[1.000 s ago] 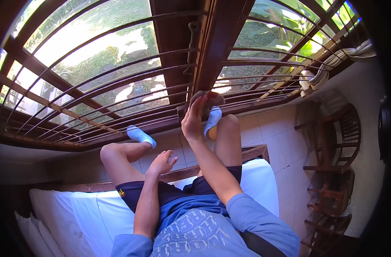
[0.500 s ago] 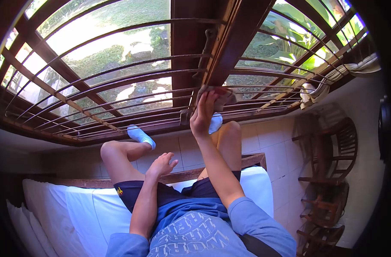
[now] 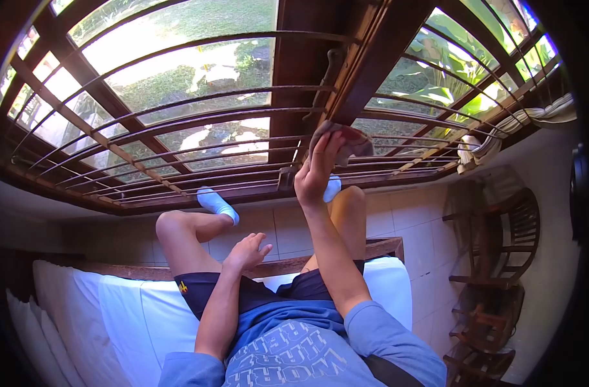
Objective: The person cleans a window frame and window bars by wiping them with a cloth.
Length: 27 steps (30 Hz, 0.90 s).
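Note:
My right hand [image 3: 317,171] is raised in front of me with its fingers closed on a crumpled, brownish-red cloth [image 3: 357,143]. The cloth lies against the lower part of the dark wooden window post [image 3: 355,84], just above the horizontal metal bars [image 3: 210,115]. Part of the cloth is hidden behind my fingers. Over my lap hovers my left hand [image 3: 248,251], empty, its fingers loosely apart and touching nothing.
I sit on a white-sheeted bed [image 3: 130,316] with a wooden edge rail [image 3: 139,274]. Wooden chairs [image 3: 494,238] stand by the right wall. A tied curtain [image 3: 478,148] hangs at the window's right side. A dark window handle [image 3: 330,71] is behind the bars.
The window and cloth appear slightly farther right as the view shifts. My right hand keeps the cloth at the post. My left hand stays much the same.

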Each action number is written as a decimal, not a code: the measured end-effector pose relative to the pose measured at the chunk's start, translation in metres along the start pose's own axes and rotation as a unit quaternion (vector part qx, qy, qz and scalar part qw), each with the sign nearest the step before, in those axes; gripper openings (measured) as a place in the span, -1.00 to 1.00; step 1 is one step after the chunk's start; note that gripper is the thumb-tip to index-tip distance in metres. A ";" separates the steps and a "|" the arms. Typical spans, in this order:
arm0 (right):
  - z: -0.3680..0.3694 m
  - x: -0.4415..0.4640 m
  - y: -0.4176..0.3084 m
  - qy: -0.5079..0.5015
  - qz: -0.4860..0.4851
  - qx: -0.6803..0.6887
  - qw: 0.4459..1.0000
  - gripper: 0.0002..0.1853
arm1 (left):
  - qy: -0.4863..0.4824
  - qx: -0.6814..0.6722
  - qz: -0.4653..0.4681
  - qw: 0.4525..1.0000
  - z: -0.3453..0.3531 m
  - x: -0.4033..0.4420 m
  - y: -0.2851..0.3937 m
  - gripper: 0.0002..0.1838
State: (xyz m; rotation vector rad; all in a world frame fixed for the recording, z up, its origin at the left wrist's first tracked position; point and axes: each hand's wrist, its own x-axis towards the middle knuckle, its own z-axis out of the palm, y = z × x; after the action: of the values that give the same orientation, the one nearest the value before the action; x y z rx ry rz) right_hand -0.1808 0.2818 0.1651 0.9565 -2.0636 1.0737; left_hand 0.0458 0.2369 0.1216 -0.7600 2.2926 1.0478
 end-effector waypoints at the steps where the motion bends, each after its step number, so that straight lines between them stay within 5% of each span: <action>1: 0.004 -0.011 0.005 -0.010 0.011 0.009 1.000 -0.30 | 0.000 0.002 0.001 1.000 0.001 0.002 0.001 -0.49; 9: 0.018 -0.040 0.000 -0.003 0.065 0.089 0.994 -0.28 | 0.008 0.004 0.001 1.000 0.001 0.002 -0.001 -0.49; 19: -0.006 0.011 0.015 -0.001 -0.042 0.026 0.999 -0.27 | 0.026 0.007 0.010 1.000 0.005 0.006 -0.004 -0.47; 27: -0.009 0.006 0.007 0.000 -0.010 0.074 0.997 -0.29 | 0.029 0.011 0.012 0.999 0.007 0.008 -0.003 -0.47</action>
State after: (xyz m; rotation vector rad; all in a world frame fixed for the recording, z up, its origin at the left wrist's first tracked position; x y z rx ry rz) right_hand -0.1876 0.2905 0.1713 1.0477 -1.9926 1.2290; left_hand 0.0436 0.2384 0.1114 -0.7642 2.3646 1.0211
